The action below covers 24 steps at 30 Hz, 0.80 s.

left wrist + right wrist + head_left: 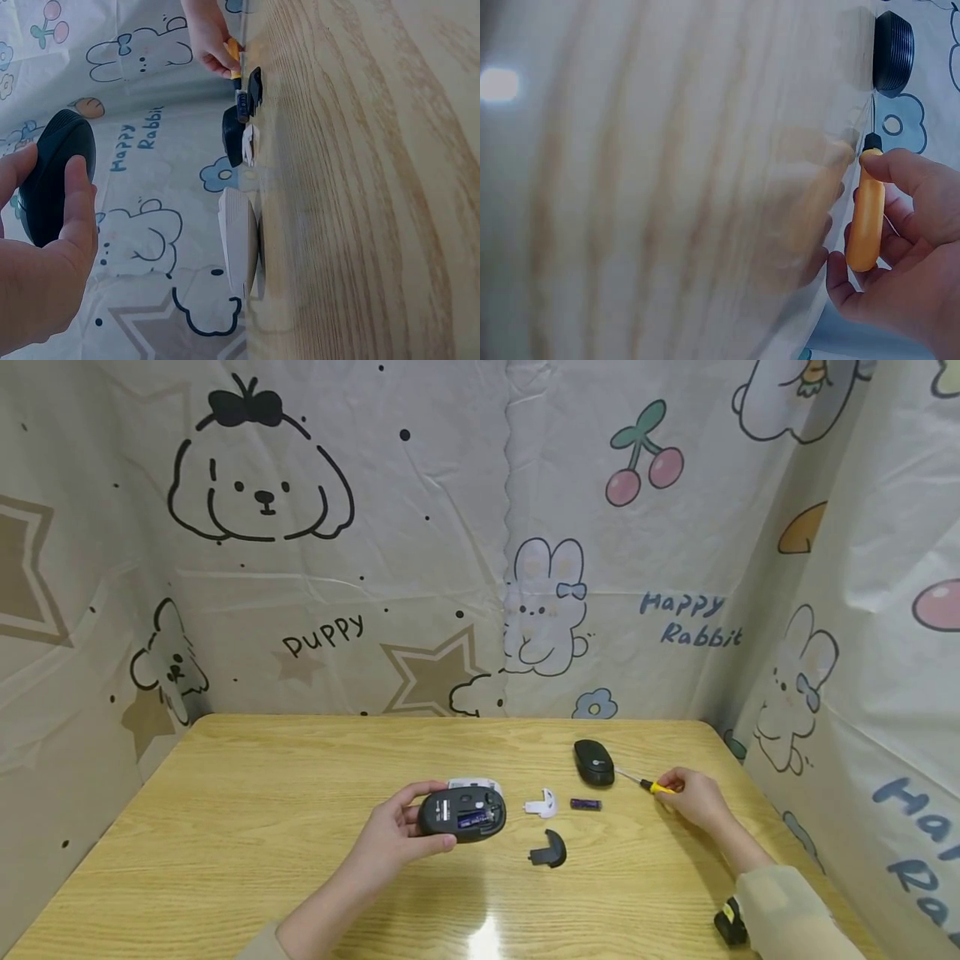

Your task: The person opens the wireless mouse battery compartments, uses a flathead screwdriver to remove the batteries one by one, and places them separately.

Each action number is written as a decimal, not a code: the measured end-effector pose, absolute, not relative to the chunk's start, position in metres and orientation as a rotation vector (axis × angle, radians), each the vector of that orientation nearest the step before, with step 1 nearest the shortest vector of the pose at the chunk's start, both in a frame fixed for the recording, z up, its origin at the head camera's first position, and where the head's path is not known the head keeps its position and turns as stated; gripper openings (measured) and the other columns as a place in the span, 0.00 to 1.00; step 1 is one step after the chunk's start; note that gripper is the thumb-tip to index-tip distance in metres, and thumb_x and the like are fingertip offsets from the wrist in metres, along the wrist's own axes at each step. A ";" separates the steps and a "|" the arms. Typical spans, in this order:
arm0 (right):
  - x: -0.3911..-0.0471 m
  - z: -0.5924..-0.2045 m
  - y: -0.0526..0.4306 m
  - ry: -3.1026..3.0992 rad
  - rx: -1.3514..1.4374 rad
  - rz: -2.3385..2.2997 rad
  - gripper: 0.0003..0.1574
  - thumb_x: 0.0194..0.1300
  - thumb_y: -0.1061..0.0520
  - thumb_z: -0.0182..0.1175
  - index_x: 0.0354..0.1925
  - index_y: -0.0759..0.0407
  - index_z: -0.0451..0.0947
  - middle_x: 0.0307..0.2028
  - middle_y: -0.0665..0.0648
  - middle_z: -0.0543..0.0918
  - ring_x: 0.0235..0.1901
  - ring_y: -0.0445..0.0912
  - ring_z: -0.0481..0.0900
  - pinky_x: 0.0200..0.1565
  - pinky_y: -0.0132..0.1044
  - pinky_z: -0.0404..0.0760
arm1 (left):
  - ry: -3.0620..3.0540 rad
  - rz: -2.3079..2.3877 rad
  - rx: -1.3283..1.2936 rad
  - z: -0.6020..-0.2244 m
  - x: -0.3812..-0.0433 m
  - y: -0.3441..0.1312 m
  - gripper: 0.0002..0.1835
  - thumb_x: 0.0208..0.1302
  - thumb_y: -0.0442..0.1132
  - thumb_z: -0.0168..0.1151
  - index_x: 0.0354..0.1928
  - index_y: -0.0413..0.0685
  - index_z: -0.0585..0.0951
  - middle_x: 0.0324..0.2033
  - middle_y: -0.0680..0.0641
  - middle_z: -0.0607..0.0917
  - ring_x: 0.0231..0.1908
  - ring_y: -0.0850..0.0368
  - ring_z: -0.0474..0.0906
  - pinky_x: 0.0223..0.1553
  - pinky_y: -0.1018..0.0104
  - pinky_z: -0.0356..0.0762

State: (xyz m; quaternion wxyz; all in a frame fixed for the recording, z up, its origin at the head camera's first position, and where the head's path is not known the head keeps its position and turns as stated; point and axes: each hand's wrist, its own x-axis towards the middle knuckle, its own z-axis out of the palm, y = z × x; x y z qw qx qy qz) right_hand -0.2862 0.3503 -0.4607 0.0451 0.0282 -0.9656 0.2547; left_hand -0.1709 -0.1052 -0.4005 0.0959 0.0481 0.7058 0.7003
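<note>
A light wood-grain counter (300, 793) stands before a pale curtain (435, 452) printed with cartoon puppies, rabbits, stars and cherries; from left to right, a person's left hand (386, 833) reaches in from the lower edge, thumb and fingers gripping a black mouse (442, 814) by its sides; this mouse is held up off the counter, its underside towards the head camera, with a purple battery visible in its uncovered compartment; behind it, partly hidden in the head view, a white mouse (238, 240) lies on the counter; next to the right come two small curved covers with tabs, a white cover (548, 804) farther from the person and a black cover (556, 850) nearer; just right of the white one, a loose purple battery (586, 805) lies on its side; beyond it, near the back edge, a second black mouse (594, 762) rests on the counter; a screwdriver (663, 788) with a yellow handle points its thin shaft at that mouse's right edge, though I cannot tell whether the tip touches; at the far right, the right hand (699, 800) pinches the yellow handle between thumb and fingers; close to the right sleeve (787, 910) sits a partly hidden black-and-yellow object (728, 925).
</note>
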 end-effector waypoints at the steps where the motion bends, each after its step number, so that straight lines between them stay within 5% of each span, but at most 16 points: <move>1: -0.286 -0.461 0.350 -2.955 0.081 0.782 0.12 0.56 0.59 0.66 0.36 0.65 0.77 0.30 0.58 0.80 0.29 0.47 0.73 0.31 0.36 0.69 | 2.089 2.076 0.145 -0.401 -0.171 -0.105 0.39 0.45 0.31 0.74 0.63 0.46 0.69 0.53 0.36 0.78 0.42 0.53 0.80 0.45 0.61 0.81; 24: -0.280 -0.430 0.337 -2.950 0.129 0.795 0.14 0.60 0.57 0.63 0.41 0.65 0.77 0.36 0.59 0.82 0.34 0.49 0.75 0.35 0.37 0.73 | 2.128 2.042 0.150 -0.400 -0.171 -0.106 0.40 0.45 0.33 0.75 0.63 0.46 0.69 0.52 0.37 0.79 0.44 0.53 0.80 0.44 0.61 0.82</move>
